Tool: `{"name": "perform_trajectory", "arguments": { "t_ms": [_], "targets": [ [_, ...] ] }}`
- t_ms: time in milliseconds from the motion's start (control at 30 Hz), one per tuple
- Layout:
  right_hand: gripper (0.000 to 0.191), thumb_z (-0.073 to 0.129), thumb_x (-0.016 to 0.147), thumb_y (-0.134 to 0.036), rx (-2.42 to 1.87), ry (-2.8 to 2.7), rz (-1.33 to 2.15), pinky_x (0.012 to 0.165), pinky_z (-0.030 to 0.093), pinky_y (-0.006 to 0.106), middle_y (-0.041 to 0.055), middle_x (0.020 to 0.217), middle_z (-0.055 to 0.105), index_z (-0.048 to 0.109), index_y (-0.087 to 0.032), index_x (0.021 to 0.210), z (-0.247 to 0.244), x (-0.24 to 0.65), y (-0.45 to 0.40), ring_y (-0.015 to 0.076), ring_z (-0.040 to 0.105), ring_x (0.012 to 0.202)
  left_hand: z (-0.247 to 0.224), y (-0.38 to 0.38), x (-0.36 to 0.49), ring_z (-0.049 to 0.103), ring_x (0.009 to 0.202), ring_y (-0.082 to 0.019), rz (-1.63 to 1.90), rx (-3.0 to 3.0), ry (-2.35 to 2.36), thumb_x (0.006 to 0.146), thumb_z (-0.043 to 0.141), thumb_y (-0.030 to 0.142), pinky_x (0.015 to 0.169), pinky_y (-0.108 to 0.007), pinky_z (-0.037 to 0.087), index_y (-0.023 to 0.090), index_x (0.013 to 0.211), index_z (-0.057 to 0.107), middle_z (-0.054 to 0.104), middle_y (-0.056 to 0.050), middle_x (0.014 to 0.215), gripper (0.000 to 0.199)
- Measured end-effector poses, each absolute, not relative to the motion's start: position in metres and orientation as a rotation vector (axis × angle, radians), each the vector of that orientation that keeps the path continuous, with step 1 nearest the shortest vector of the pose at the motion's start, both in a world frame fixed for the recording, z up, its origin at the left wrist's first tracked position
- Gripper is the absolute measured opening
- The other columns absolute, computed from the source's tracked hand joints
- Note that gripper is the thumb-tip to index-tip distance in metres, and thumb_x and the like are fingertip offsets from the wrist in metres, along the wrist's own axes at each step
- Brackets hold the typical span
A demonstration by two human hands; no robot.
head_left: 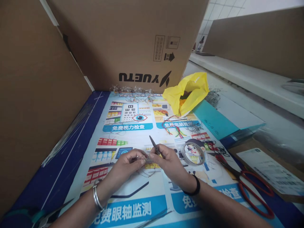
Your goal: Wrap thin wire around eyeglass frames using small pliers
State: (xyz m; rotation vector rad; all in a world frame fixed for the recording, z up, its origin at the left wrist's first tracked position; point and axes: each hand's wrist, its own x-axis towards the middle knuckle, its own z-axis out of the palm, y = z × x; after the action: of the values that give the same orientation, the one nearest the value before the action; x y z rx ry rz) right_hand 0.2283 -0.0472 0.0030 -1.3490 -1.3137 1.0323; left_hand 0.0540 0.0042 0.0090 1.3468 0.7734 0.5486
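Above the printed poster sheet (156, 186) my two hands meet, fingers pinched. My left hand (131, 161) is closed on a thin wire (142, 156) running between the hands. In my right hand (166, 158) sits a dark, pointed tool (154, 144) with a bit of yellow near the grip; its tip points up and away, and its kind is not clear. More fine wire (149, 174) hangs just below the fingers. A roll of clear tape (193, 153) lies right of my right hand. Coloured cords (177, 129) lie beyond the hands.
Red-handled scissors (255, 193) lie at right, beside dark elastic loops (218, 147). A yellow bag (187, 91) and a teal folder (216, 120) stand behind. Tangled wire pieces (133, 90) line the cardboard wall (123, 41). Straight wires (68, 136) lie left; another scissors (47, 217) is at lower left.
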Motion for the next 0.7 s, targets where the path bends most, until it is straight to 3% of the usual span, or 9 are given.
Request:
{"name": "perform_trajectory", "arguments": {
  "t_ms": [367, 700],
  "targets": [
    [0.012, 0.055, 0.08, -0.029, -1.397, -1.45, 0.965, 0.061, 0.038, 0.022, -0.0026, 0.067, 0.053, 0.055, -0.018, 0.075, 0.0045, 0.2288, -0.0471, 0.0108, 0.048, 0.065, 0.01, 0.003, 0.0542, 0.048, 0.059, -0.011, 0.58, 1.363, 0.812, 0.078, 0.06, 0.032, 0.059, -0.024, 0.039, 0.015, 0.068, 0.059, 0.055, 0.0, 0.066, 0.019],
    [0.014, 0.056, 0.079, -0.029, -1.371, -1.42, 1.041, 0.06, 0.037, 0.022, -0.003, 0.066, 0.051, 0.054, -0.018, 0.072, 0.0018, 0.2281, -0.0463, 0.0104, 0.046, 0.064, 0.0065, 0.0023, 0.056, 0.048, 0.06, -0.01, 0.587, 1.221, 0.819, 0.078, 0.062, 0.03, 0.059, -0.024, 0.039, 0.015, 0.071, 0.059, 0.055, 0.0, 0.065, 0.017]
  ]
}}
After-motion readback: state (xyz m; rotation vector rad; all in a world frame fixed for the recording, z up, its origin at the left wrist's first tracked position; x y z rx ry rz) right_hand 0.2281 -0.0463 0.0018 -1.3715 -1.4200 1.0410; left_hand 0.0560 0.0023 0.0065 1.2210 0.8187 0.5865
